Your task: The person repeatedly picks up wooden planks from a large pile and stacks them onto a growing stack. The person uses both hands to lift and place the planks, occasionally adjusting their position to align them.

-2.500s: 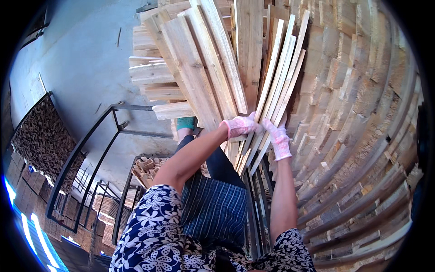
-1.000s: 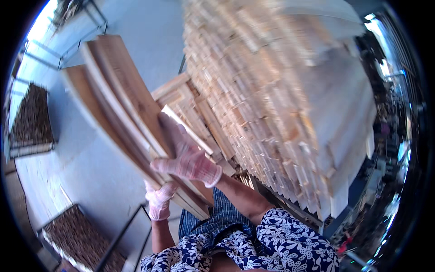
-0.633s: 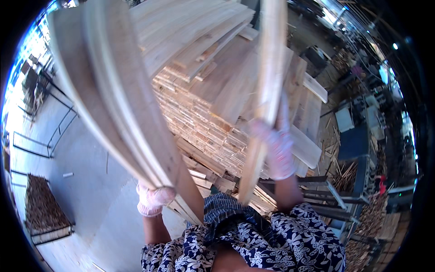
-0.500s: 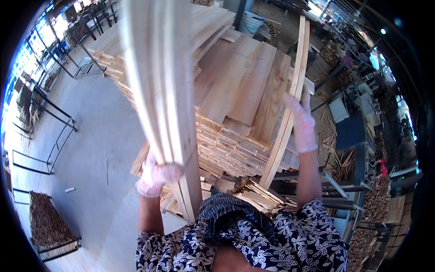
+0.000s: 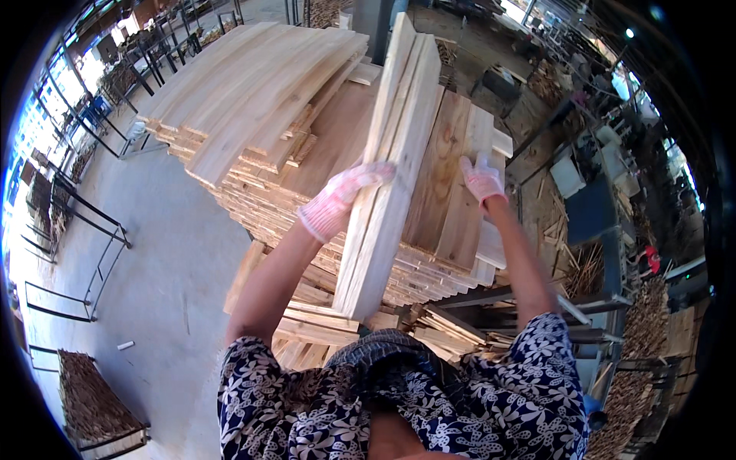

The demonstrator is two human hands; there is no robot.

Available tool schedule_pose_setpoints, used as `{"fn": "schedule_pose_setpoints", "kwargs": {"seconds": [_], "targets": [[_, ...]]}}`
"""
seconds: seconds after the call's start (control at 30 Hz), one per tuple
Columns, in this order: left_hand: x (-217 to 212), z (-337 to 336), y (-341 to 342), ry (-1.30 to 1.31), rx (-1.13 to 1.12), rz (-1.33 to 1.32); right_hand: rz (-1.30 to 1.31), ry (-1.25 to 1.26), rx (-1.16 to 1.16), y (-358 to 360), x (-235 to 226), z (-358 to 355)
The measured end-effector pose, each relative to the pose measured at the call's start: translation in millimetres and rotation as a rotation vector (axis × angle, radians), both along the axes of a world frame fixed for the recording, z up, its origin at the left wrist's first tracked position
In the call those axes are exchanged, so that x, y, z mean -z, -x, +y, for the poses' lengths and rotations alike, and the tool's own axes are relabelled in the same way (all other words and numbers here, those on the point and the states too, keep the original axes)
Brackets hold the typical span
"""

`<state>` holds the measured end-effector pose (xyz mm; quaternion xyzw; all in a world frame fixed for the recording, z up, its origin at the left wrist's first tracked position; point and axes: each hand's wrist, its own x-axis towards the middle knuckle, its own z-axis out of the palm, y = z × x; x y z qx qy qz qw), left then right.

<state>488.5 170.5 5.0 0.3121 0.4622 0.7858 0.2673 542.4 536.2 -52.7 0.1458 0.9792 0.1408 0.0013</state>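
My left hand is wrapped around a bundle of boards, now tipped over onto the big stack instead of up in the air like half a second ago. Right hand has let go of its single board and rests flat on the top boards. Looks like stacking's nearly done. Metal racks off left.
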Motion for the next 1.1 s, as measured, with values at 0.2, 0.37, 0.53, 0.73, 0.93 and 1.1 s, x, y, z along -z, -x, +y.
{"fn": "schedule_pose_setpoints", "kwargs": {"seconds": [0.2, 0.37, 0.53, 0.73, 0.93, 1.1], "targets": [[-10, 96, -3, 0.081, 0.340, -0.321, 0.657, 1.715, -0.099, 4, -35, 26], [-47, 106, -37, 0.128, 0.318, -0.088, 0.791, 1.980, 0.043, -41, -106, -78], [-70, 92, -12, 0.304, 0.321, -0.192, 0.809, 1.761, 0.147, -76, -123, -39], [-140, 11, 71, 0.725, -0.010, 0.468, 0.397, 0.808, 0.278, -95, -63, 97], [-147, -27, 229, 1.566, -0.512, 0.937, 0.285, 0.562, 0.460, -42, -5, 91], [-108, -60, 300, 1.568, -0.593, 0.922, -0.020, 0.181, 0.246, -20, -35, 42]]}}
